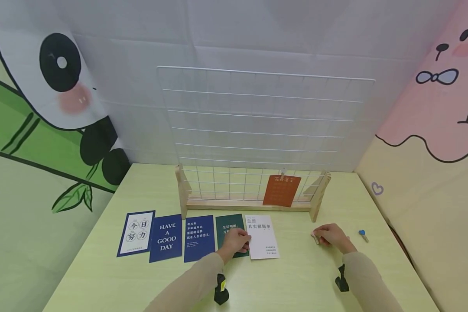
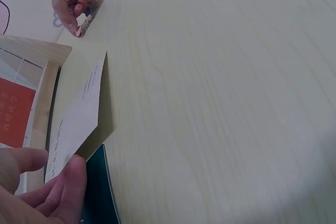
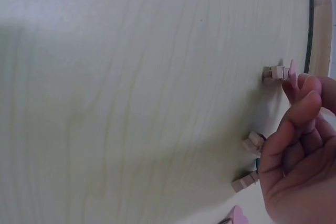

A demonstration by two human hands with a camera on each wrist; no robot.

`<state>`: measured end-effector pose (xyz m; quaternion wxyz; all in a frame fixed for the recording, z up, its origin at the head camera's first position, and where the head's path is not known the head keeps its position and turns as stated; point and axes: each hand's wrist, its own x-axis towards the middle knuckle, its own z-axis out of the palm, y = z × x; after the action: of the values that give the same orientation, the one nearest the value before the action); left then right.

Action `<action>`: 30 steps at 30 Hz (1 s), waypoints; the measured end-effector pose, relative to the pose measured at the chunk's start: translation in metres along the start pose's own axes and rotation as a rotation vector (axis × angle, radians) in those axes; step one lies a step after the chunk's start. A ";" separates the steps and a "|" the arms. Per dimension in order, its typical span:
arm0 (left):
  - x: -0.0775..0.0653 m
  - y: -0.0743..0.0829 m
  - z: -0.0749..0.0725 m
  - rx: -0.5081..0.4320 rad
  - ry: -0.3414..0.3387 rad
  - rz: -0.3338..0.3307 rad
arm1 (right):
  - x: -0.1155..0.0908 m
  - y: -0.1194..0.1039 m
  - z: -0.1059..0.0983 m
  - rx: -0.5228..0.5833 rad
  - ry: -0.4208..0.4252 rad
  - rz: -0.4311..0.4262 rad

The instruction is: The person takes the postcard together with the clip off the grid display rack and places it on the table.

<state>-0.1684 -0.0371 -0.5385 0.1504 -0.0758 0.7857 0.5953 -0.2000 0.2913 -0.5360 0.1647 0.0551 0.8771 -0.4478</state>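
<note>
My left hand [image 1: 235, 242] pinches the left edge of a white card [image 1: 266, 238] printed with dark characters. That edge is raised off the table in the left wrist view, where the card [image 2: 86, 108] tilts above its shadow. Partly under the hand lies a dark green card [image 1: 226, 222]. Farther right, my right hand [image 1: 333, 237] holds the pink heart end of a small wooden clothespin [image 3: 279, 72] between thumb and fingertips, low at the tabletop. Two more wooden clothespins, one [image 3: 254, 143] and another [image 3: 244, 183], lie beside that hand, partly hidden by it.
A white wire grid [image 1: 253, 117] stands in a wooden base [image 1: 218, 204] behind the cards. An orange-red card [image 1: 281, 193] hangs clipped on it. Blue-bordered [image 1: 136, 234] and dark blue cards [image 1: 165, 238] line the left. A blue-heart clothespin [image 1: 363, 235] lies right.
</note>
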 end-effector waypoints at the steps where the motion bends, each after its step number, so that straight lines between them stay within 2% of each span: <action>1: 0.000 0.000 0.000 0.007 0.004 0.001 | 0.000 0.000 0.000 0.006 0.005 0.004; 11: 0.000 0.001 -0.002 0.047 0.042 -0.004 | -0.001 -0.001 -0.001 0.001 0.030 -0.021; 16: 0.003 0.006 -0.006 0.060 0.052 0.061 | -0.001 -0.011 -0.005 0.017 0.054 -0.051; 21: 0.008 0.018 -0.013 0.057 0.060 0.139 | 0.002 -0.029 -0.010 0.059 0.094 -0.103; 30: 0.016 0.047 -0.026 0.022 0.038 0.219 | 0.009 -0.075 -0.017 0.177 0.153 -0.256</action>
<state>-0.2014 -0.0477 -0.4950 0.0706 0.0009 0.7985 0.5978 -0.2307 0.2596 -0.4723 0.0339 -0.0090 0.8441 -0.5350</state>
